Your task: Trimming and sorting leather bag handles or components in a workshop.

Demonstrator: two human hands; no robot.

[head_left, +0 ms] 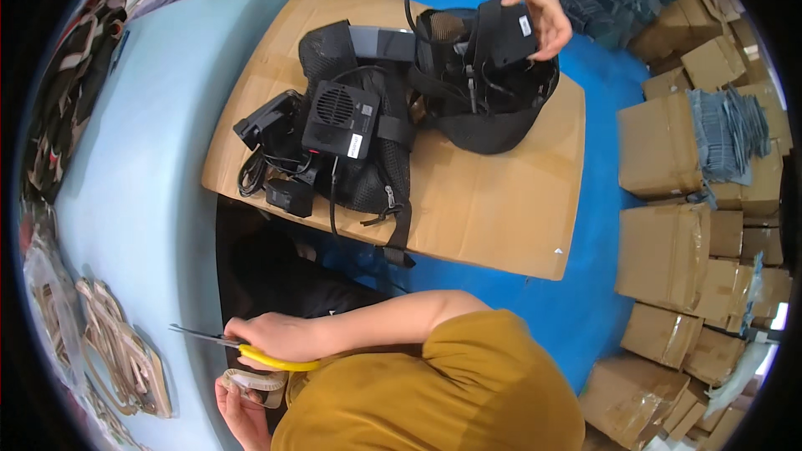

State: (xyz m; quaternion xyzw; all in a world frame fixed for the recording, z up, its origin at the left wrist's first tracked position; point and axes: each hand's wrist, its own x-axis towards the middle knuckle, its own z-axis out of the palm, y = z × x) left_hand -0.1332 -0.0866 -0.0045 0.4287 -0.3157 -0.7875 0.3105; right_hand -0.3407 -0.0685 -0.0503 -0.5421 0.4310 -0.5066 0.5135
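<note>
At the lower left, my right hand [271, 338] is closed around yellow-handled scissors [271, 359]. Their thin metal blades point left, over the edge of the pale blue table [142, 200]. Just below it, my left hand [241, 409] pinches a curved beige fabric strip [257, 380]. The strip is close under the scissors' handles, and part of it is hidden by my right hand and the yellow grip. More beige strips [125, 351] lie in a loose bundle on the blue table, left of my hands.
A cardboard-topped surface [493, 200] carries a black vest-like harness [359, 142] with devices and cables, and a black cap [480, 125]. Another person's hand [539, 12] touches a black box there. Cardboard boxes [660, 250] and blue-grey fabric stacks [727, 134] stand at right.
</note>
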